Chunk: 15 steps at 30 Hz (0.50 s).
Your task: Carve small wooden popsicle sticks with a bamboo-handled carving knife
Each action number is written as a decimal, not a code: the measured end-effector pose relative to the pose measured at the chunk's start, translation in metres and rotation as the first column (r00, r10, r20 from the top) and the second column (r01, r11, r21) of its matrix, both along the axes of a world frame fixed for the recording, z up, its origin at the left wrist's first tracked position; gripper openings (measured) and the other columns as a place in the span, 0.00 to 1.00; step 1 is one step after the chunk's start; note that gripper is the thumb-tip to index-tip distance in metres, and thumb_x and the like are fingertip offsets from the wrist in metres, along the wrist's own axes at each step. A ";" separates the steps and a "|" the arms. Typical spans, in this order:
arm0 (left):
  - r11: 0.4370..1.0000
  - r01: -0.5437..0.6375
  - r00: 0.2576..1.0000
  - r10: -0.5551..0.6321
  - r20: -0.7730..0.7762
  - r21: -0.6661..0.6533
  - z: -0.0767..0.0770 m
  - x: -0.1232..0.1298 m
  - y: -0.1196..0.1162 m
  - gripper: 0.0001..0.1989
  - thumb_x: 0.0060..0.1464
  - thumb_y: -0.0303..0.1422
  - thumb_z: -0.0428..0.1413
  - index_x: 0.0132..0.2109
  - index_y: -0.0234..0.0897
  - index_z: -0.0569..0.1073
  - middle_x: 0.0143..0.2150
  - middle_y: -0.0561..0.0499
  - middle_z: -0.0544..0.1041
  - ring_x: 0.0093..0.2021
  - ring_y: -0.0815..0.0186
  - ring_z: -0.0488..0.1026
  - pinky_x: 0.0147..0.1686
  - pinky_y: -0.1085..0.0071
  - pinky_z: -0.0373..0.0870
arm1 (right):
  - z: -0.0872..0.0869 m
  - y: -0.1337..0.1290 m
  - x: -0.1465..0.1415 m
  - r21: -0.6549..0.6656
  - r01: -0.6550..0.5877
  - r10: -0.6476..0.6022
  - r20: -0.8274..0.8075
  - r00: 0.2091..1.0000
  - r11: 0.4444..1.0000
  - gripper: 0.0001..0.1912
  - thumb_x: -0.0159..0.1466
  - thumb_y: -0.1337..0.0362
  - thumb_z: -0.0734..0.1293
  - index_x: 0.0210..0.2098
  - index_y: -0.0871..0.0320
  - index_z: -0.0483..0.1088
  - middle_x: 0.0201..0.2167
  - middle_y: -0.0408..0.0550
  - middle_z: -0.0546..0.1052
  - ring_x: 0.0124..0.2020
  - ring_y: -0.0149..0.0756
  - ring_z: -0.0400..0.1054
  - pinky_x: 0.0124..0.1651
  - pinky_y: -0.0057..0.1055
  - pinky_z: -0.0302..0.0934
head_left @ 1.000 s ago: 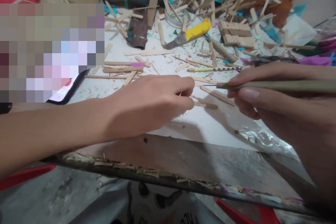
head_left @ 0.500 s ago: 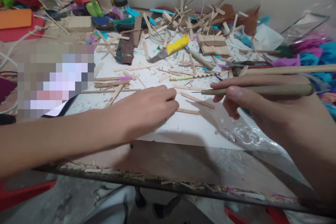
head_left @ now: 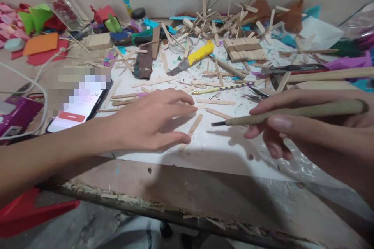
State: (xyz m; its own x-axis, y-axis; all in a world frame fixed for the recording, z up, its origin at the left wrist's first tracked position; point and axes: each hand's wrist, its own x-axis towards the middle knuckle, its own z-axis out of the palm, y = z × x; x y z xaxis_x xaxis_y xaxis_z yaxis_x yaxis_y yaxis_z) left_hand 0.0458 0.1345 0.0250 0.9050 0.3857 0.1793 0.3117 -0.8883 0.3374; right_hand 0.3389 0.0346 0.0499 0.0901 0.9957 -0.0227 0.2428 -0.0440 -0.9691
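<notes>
My left hand (head_left: 152,118) hovers low over the white sheet (head_left: 216,155) with its fingers and thumb spread apart. A wooden craft stick (head_left: 196,123) with a small mark on it lies slanted by the thumb tip; whether they touch I cannot tell. In my right hand (head_left: 292,132) is a wood-carving chisel (head_left: 309,112), its wooden handle between thumb and fingers. The short, flat dark blade points left, above the sheet and to the right of that stick. Another craft stick (head_left: 218,113) lies partly beneath the chisel tip.
A yellow utility knife (head_left: 201,53), a spotted pencil (head_left: 222,87) and pliers-like jaws (head_left: 258,92) lie beyond my hands. Loose sticks pile up near the wall beside a bundle of sticks (head_left: 247,49). A phone (head_left: 87,103) with a cable lies left. The table edge (head_left: 131,200) holds wood scraps.
My left fingers have gone from closed together to spread, and a slanted marked stick now shows beside the thumb. The chisel has dropped slightly, its blade showing broader. The view has shifted.
</notes>
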 end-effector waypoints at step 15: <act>0.999 -0.025 0.997 0.023 -0.071 -0.034 -0.023 -0.002 -0.016 0.28 0.72 0.46 0.53 0.73 0.44 0.68 0.80 0.41 0.59 0.80 0.50 0.56 0.78 0.39 0.53 | -0.013 -0.017 -0.018 -0.036 0.189 -0.116 0.670 0.733 0.981 0.30 0.54 0.24 0.70 0.35 0.41 0.84 0.34 0.45 0.86 0.35 0.44 0.80 0.37 0.38 0.75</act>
